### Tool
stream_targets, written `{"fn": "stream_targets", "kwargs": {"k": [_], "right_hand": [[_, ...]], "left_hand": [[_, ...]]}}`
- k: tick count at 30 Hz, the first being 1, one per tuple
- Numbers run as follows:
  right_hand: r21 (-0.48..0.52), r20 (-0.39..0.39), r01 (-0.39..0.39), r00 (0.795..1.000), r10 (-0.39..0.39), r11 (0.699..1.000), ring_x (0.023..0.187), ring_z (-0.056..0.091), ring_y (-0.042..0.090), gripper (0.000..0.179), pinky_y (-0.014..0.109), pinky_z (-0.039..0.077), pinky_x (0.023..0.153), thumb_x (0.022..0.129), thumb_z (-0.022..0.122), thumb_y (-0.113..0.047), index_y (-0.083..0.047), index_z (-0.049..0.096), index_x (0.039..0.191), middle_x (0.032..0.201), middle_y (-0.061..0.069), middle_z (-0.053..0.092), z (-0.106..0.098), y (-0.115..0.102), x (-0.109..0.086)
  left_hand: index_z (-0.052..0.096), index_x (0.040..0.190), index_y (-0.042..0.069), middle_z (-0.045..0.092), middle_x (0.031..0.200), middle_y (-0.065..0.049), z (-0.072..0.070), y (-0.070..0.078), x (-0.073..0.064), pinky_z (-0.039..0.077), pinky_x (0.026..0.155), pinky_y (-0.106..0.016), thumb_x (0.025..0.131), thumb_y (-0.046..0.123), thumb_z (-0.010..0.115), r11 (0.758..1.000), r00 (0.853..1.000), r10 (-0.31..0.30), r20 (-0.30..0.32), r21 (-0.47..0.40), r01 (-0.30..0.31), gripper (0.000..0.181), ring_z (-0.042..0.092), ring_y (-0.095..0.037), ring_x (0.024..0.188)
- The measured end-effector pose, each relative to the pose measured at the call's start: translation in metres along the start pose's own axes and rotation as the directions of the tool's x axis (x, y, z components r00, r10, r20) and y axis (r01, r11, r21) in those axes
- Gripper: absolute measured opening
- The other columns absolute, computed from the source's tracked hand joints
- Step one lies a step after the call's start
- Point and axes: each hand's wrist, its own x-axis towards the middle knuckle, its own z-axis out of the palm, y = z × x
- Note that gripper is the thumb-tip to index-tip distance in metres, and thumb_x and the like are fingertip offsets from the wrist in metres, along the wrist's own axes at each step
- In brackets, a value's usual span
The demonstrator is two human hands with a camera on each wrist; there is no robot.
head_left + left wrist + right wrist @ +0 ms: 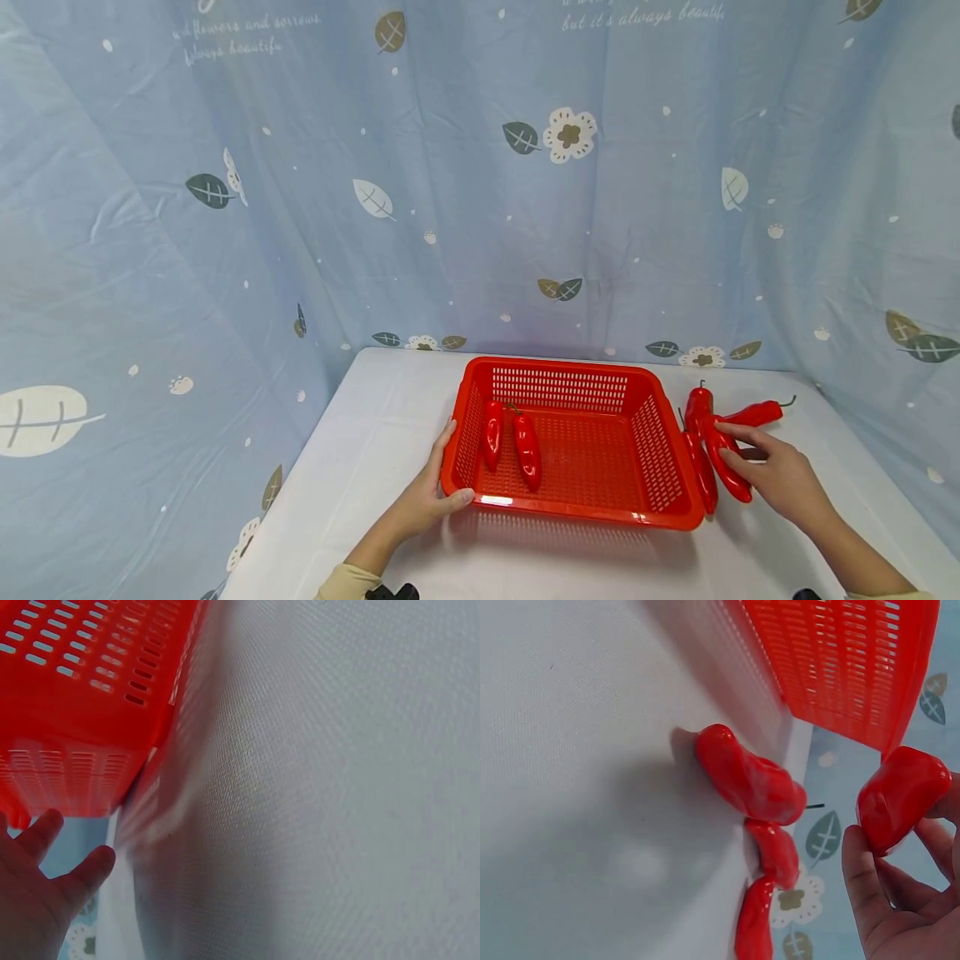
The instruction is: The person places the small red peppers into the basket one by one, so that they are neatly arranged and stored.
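A red plastic basket [570, 512] stands on the table with two red chili peppers, one [492, 437] near its left wall and another [527, 450] beside it. My left hand [431, 492] is at the basket's front left corner, thumb at the front rim and straight fingers along the left side. To the right of the basket, my right hand [780, 471] pinches a red chili pepper [901, 796] between thumb and fingers, raised over the table. Three more chili peppers lie close by: one [742, 776] along the basket's right side, and two [699, 404] [757, 413] farther back.
A white-covered table [375, 417] carries the basket and peppers. Behind and beside it hangs a light blue curtain [465, 167] printed with leaves and flowers, meeting the table's back edge.
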Motion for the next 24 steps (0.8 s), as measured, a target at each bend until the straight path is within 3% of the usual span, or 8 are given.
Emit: {"fn": "stream_targets", "kwargs": {"k": [7,16,24], "right_hand": [[-0.020,-0.015,0.049,0.999,-0.050,0.999,0.100,0.065,0.048,0.057,0.042,0.063,0.065,0.096,0.071,-0.020,0.005,0.052,0.144,0.127,0.038,0.057,-0.001,-0.010,-0.001],[-0.018,0.003,0.065,0.998,-0.065,0.998,0.103,0.064,0.048,0.058,0.041,0.063,0.066,0.096,0.071,-0.021,0.002,0.051,0.146,0.130,0.038,0.055,0.001,-0.019,0.000],[-0.020,0.004,0.088,0.996,-0.088,0.996,0.104,0.064,0.047,0.055,0.038,0.063,0.066,0.096,0.071,-0.021,0.001,0.054,0.144,0.128,0.035,0.058,-0.001,-0.032,-0.001]], "left_hand": [[0.003,0.165,0.030,-0.001,0.172,-0.003,0.000,-0.002,0.000,0.032,0.113,-0.062,0.086,0.036,0.072,1.000,1.000,0.008,-0.004,0.003,-0.008,0.105,0.011,-0.038,0.155],[0.002,0.165,0.028,-0.002,0.172,-0.005,0.001,-0.002,-0.001,0.034,0.112,-0.061,0.086,0.037,0.073,1.000,1.000,0.004,-0.006,-0.008,-0.004,0.106,0.012,-0.040,0.154],[0.003,0.164,0.035,0.001,0.171,-0.001,-0.001,-0.002,0.000,0.032,0.115,-0.059,0.087,0.031,0.073,1.000,1.000,0.002,0.007,-0.014,-0.002,0.104,0.016,-0.035,0.154]]}}
